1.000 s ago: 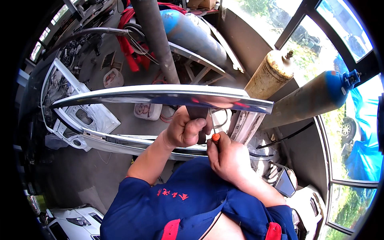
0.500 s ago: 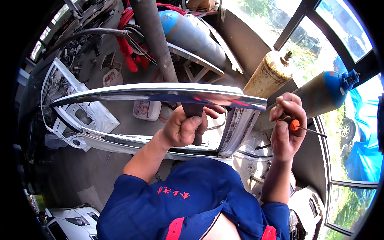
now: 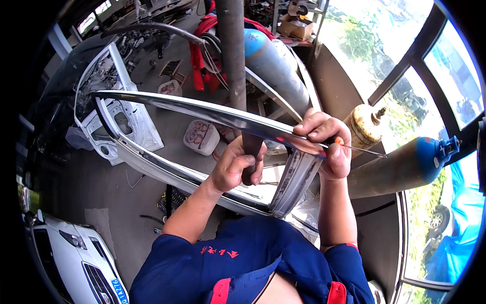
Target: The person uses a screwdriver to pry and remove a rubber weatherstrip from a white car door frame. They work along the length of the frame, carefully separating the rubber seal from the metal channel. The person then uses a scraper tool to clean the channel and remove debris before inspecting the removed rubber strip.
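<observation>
My left hand (image 3: 230, 167) is closed around a dark flat strip (image 3: 252, 149) hanging beneath the long chrome-and-black trim rail (image 3: 202, 111) of a white door window frame (image 3: 289, 185). The fingers of my right hand (image 3: 334, 164) rest on the rail's right end, above the frame's upright, and also grip a screwdriver (image 3: 338, 141) with an orange and dark handle, its thin shaft pointing out to the right. The part of the handle within the fingers is mostly hidden.
A steel post (image 3: 230, 50), blue cylinders (image 3: 273, 66) (image 3: 390, 172), a rusty cylinder (image 3: 362, 124) and a plastic container (image 3: 200, 137) surround the frame. Another white door panel (image 3: 106, 134) stands left, a white car (image 3: 71, 258) lower left, windows along the right.
My right hand moved with the screwdriver from beside my left hand, out past the rail's right end, then back onto that end. The view has also shifted, with surroundings sitting farther right.
</observation>
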`<control>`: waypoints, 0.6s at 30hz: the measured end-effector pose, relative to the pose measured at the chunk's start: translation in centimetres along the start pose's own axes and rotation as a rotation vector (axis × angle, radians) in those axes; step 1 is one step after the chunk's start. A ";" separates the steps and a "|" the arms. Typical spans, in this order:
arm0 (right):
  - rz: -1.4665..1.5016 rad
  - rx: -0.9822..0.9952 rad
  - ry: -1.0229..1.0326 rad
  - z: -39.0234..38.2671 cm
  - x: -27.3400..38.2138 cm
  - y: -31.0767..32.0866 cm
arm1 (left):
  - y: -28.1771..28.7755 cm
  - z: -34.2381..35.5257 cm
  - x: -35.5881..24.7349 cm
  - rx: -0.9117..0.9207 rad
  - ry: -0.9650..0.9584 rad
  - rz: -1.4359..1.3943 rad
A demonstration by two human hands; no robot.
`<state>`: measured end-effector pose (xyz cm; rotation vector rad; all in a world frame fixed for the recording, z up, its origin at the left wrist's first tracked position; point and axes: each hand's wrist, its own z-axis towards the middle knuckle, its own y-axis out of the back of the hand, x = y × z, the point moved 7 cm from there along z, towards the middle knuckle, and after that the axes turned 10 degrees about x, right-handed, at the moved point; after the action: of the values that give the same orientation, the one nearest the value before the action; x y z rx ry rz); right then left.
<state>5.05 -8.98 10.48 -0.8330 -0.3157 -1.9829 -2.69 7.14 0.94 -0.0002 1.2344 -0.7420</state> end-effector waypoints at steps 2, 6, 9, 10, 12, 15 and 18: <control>-0.032 -0.003 0.046 -0.5 0.5 -0.1 | -0.5 -0.7 -0.4 -0.071 -0.100 0.028; -0.161 -0.015 0.054 -0.9 1.7 -1.2 | -1.5 -2.3 -1.3 -0.260 -0.154 0.340; -0.196 0.007 0.067 -1.0 2.2 -1.9 | -2.4 -3.6 -0.9 -0.339 -0.161 0.417; -0.202 0.002 0.068 -1.3 2.3 -2.2 | -2.6 -3.9 -0.8 -0.338 -0.171 0.432; -0.189 -0.048 0.033 -1.4 2.3 -2.1 | -2.4 -4.1 -0.6 -0.354 -0.199 0.446; -0.152 -0.122 -0.040 -2.1 2.2 -1.8 | -2.5 -3.8 -0.1 -0.462 -0.188 0.429; -0.173 -0.162 -0.074 -2.3 2.2 -1.6 | -2.8 -3.3 -0.8 -0.458 -0.129 0.425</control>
<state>2.03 -10.75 10.43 -1.0136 -0.2801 -2.1635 -7.03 6.67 1.53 -0.1553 1.2037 -0.0817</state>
